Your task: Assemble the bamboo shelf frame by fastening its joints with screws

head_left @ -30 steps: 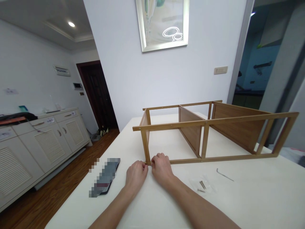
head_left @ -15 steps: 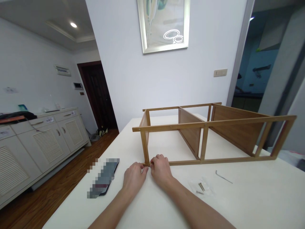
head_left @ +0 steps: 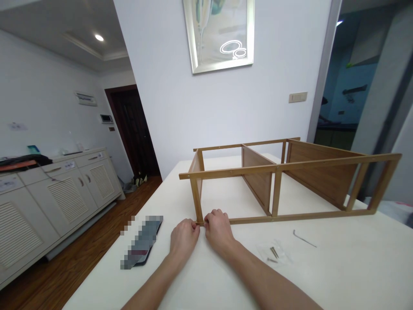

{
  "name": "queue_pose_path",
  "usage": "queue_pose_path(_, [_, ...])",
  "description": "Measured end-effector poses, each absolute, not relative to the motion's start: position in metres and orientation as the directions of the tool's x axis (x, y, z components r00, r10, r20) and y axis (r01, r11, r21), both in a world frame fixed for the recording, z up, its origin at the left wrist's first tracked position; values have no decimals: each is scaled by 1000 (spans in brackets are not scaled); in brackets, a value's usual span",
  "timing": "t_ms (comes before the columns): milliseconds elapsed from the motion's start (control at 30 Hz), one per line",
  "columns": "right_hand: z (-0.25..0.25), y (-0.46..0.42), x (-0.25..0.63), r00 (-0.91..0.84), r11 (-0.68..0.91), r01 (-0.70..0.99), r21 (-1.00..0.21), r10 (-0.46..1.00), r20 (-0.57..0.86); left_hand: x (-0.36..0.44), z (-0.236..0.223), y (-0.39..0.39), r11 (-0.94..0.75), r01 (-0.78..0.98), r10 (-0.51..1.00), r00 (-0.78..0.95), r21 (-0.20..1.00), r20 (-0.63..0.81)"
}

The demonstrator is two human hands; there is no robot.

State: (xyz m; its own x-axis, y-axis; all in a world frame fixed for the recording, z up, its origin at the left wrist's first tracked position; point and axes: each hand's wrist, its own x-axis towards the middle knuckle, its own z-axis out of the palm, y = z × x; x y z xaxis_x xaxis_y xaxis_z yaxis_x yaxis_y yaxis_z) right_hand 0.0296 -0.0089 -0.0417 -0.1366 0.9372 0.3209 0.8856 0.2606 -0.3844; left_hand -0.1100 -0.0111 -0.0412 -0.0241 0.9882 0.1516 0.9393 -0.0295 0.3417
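A bamboo shelf frame (head_left: 274,170) lies on its side on the white table (head_left: 338,275). My left hand (head_left: 184,237) and my right hand (head_left: 218,227) meet at the frame's near bottom-left corner. Both have their fingers curled into a pinch against the corner joint. What they pinch is too small to make out. A small clear bag with screws (head_left: 273,253) lies to the right of my right forearm. A thin hex key (head_left: 303,238) rests further right on the table.
A dark flat object, blurred out (head_left: 142,242), lies near the table's left edge. White cabinets (head_left: 48,202) line the left wall over a wooden floor. A framed picture (head_left: 219,32) hangs on the wall behind.
Both hands stay pinched at the frame's corner. Only the view shifts slightly; the frame, screws and hex key have not moved.
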Motion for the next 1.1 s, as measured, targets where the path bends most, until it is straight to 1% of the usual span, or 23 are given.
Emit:
queue_pose_path(100, [-42, -9, 30, -138, 260, 886, -384, 938, 319, -112, -43, -7, -14, 908, 990, -47, 419, 135])
queue_pose_path(233, [-42, -8, 30, -139, 261, 887, -381, 938, 319, -112, -42, -8, -19, 903, 990, -43, 428, 134])
queue_pose_path(333, [-42, -9, 30, -136, 259, 889, -378, 937, 322, -112, -43, -12, -51, 907, 985, -22, 418, 170])
queue_pose_path(400, [-42, -9, 29, -136, 260, 891, -373, 935, 326, -115, -44, -14, -97, 908, 969, -7, 408, 247])
queue_pose_path(500, [-42, -9, 29, -142, 266, 893, -362, 932, 335, -123, -49, -10, -217, 894, 904, 33, 391, 426])
queue_pose_path(533, [-42, -10, 29, -143, 267, 895, -358, 931, 335, -125, -50, -7, -260, 885, 885, 58, 386, 462])
queue_pose_path(567, [-42, -10, 29, -144, 266, 897, -354, 931, 336, -128, -52, -3, -292, 874, 880, 87, 388, 467])
queue_pose_path(667, [-38, -13, 29, -136, 257, 904, -342, 931, 338, -131, -56, 9, -329, 841, 917, 176, 429, 358])
queue_pose_path(733, [-35, -17, 28, -128, 252, 909, -332, 927, 351, -132, -57, 14, -326, 828, 932, 202, 456, 300])
queue_pose_path(867, [-32, -27, 21, -170, 285, 923, -260, 905, 390, -132, -58, 17, -313, 818, 939, 191, 483, 286])
queue_pose_path(967, [-37, -30, 15, -201, 287, 931, -225, 919, 340, -131, -58, 17, -314, 806, 941, 193, 502, 279])
queue_pose_path(1100, [-43, -30, 11, -182, 246, 948, -202, 939, 292, -130, -58, 17, -335, 779, 937, 216, 530, 274])
